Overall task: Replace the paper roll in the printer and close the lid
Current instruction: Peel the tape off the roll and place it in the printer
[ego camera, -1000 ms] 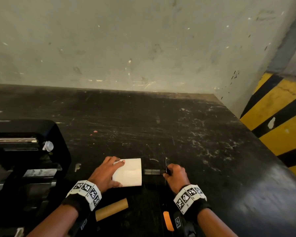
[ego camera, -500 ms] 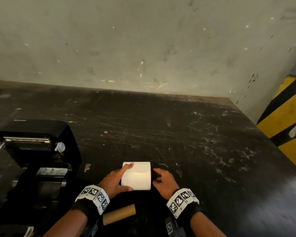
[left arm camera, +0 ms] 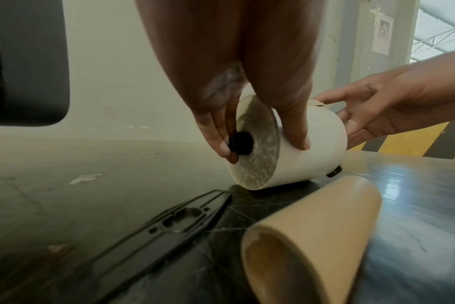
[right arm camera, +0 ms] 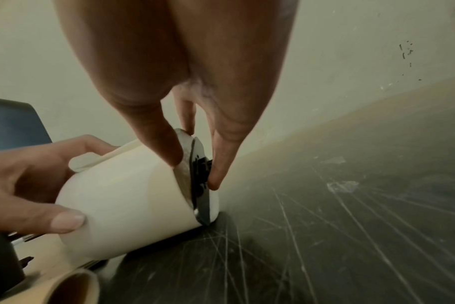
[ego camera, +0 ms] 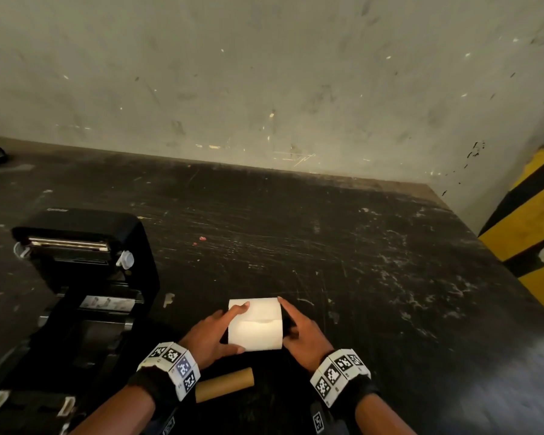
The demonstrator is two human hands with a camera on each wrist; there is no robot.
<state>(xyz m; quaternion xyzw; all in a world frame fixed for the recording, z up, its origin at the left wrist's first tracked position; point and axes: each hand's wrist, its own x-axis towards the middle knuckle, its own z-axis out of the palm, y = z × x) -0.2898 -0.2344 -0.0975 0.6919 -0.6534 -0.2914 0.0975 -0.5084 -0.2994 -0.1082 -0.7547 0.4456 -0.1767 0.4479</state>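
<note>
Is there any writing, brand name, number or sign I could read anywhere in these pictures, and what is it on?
Faint brand mark on the printer lid: too small and blurred to read.
Diagram sticker inside the open printer: pictures only, too blurred to read.
Black-and-white square codes on both wristbands: patterns, not words.
Paper sheet on the far door: blurred, unreadable.
No text is legible.

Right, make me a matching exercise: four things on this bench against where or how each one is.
Things:
1. white paper roll
2. brown cardboard core
3. printer
4. black spindle

States:
a. lid up, at the left
b. pokes out of the roll's end
c. held by both hands
d. lies bare beside the left wrist

Pairs: 1-c, 2-d, 3-a, 4-b
</note>
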